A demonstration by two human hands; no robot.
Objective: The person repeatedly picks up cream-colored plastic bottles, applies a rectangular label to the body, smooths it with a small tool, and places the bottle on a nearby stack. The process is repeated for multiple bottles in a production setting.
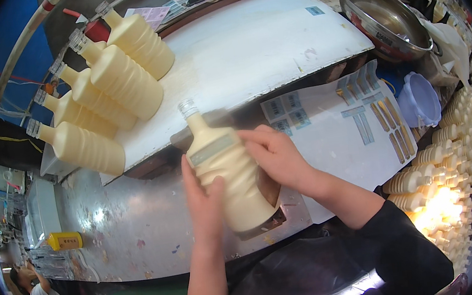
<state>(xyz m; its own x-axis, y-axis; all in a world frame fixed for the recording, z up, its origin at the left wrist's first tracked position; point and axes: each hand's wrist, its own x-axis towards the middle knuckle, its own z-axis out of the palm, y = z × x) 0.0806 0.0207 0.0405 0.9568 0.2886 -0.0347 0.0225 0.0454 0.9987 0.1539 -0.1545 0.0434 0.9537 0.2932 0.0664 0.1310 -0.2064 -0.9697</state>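
Note:
A cream plastic bottle (243,196) with a ribbed body and a clear threaded neck tilts in front of me, above the metal table. My left hand (203,201) wraps its left side, thumb across the front. A greyish strip label (211,150) runs across the bottle's shoulder. At that label's right end, the bent fingers of my right hand (277,153) press against the bottle. Right of it lies a white sheet (331,153) bearing pale blue label pieces (358,125) and gold strips (391,122).
Several cream bottles (124,75) stand on the raised white board (224,48) at the left. A metal basin (387,14) and a lilac bucket (419,100) sit right. Stacked bottles (428,174) crowd the right edge. A yellow bottle (65,240) is far left; a person (44,292) sits beyond.

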